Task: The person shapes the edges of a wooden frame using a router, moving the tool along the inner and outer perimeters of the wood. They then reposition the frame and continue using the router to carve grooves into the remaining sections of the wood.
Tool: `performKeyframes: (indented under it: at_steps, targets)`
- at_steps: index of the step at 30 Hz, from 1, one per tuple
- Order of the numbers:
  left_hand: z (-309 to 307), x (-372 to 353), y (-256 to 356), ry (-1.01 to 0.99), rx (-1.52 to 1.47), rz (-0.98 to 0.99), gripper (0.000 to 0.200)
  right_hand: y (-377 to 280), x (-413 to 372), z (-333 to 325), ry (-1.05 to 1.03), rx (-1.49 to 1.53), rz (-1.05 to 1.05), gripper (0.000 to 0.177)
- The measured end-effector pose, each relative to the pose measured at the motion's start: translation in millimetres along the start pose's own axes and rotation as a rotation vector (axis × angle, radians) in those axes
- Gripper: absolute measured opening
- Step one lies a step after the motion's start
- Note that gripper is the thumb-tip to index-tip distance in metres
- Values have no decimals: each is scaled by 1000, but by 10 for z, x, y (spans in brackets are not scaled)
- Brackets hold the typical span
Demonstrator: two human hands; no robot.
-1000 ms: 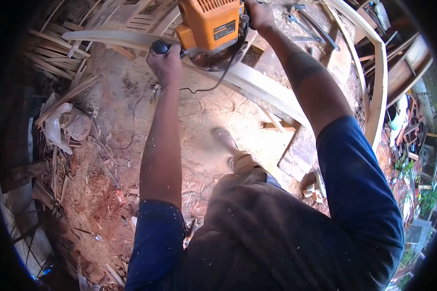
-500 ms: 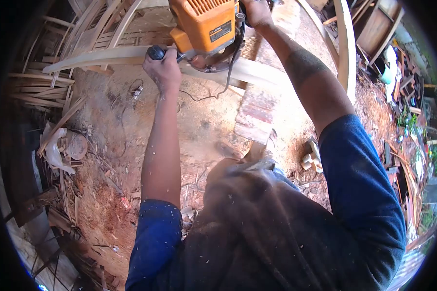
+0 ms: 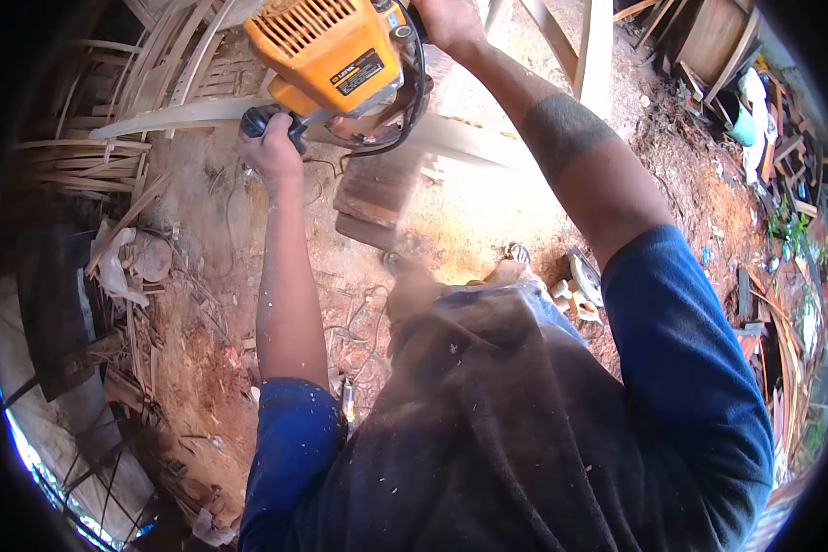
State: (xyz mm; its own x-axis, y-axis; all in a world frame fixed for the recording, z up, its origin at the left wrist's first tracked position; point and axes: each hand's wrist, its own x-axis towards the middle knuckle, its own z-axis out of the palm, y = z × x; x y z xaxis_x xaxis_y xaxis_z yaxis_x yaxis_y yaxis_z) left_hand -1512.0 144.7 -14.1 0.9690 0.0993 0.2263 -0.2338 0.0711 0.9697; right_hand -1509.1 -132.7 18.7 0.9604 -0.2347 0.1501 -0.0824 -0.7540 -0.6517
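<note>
1. While the left hand (image 3: 271,147) is clenched on the black side knob of the orange router (image 3: 331,55), the tool sits on the curved wooden strip (image 3: 175,115), far left.
2. The right hand (image 3: 446,23) meets its far side; grip cannot be told.
3. Likely best: base flat, pressure even, cord (image 3: 419,92) clear.

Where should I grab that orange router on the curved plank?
Take the orange router by its sides, one hand from each. A black knob juts out sideways, where the left hand wraps it; the right hand meets the opposite side.
</note>
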Motion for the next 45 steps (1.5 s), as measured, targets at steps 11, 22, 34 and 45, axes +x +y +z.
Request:
performKeyframes:
  at_steps: [11, 22, 34, 45]
  targets:
    - [816, -1084, 246, -35, 26, -17, 2, 703, -936, -762, 287, 598, 140, 47]
    - [1189, -1653, 266, -122, 34, -17, 4, 1206, -1351, -1151, 200, 595, 207, 44]
    - [1386, -1922, 270, -92, 40, -2, 2, 1459, -1565, -1341, 201, 577, 170, 45]
    - [1597, -2194, 346, -74, 37, -24, 2, 1634, -1720, -1472, 196, 579, 157, 46]
